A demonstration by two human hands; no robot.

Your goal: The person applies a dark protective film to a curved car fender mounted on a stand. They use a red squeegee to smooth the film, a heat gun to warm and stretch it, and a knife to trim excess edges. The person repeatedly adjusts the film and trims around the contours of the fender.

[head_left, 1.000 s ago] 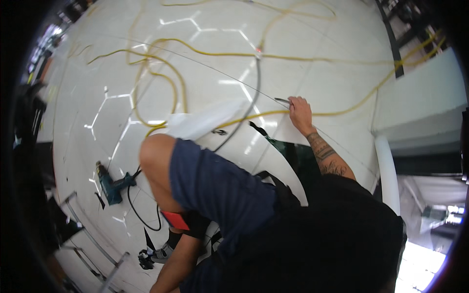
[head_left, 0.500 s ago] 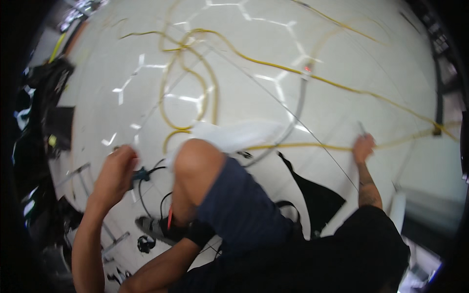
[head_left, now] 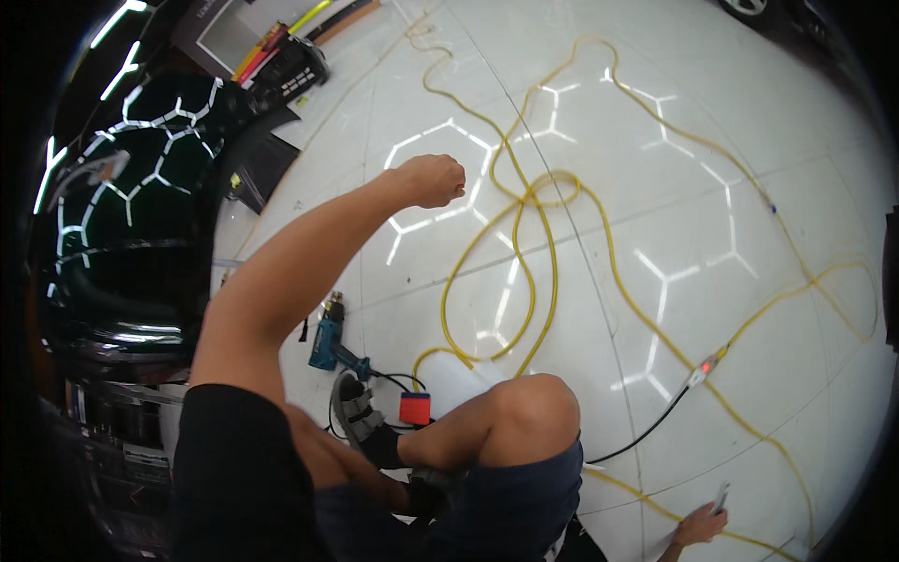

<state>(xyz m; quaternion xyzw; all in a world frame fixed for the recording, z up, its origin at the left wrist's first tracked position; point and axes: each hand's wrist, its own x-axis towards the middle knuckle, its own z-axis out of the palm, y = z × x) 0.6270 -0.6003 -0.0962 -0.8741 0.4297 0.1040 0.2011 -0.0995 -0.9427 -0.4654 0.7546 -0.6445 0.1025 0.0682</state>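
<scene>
My left arm reaches out over the white tiled floor. Its hand [head_left: 434, 180] is closed in a fist, with a small reddish spot at the finger edge; whatever it holds is hidden. Low at the right, my right hand [head_left: 700, 526] grips a slim silver-grey tool [head_left: 720, 497] that points up from the fingers; its exact kind is unclear. A teal heat gun [head_left: 325, 343] lies on the floor below my left forearm, its black cord running towards my foot. By my sandal [head_left: 354, 408] is a flat red square piece with a dark blue edge [head_left: 415, 408].
A yellow extension cable [head_left: 609, 234] loops across the floor, joined to a black cord at a lit connector [head_left: 703, 368]. A glossy dark car body [head_left: 131, 234] stands at the left. Behind it are a black case [head_left: 292, 70] and a dark panel [head_left: 265, 161]. White material [head_left: 459, 375] lies beside my knee.
The view has swung left, bringing in the car and the whole heat gun. My left arm has stretched forward, its fist still closed. My right hand now appears lower, still gripping the slim tool.
</scene>
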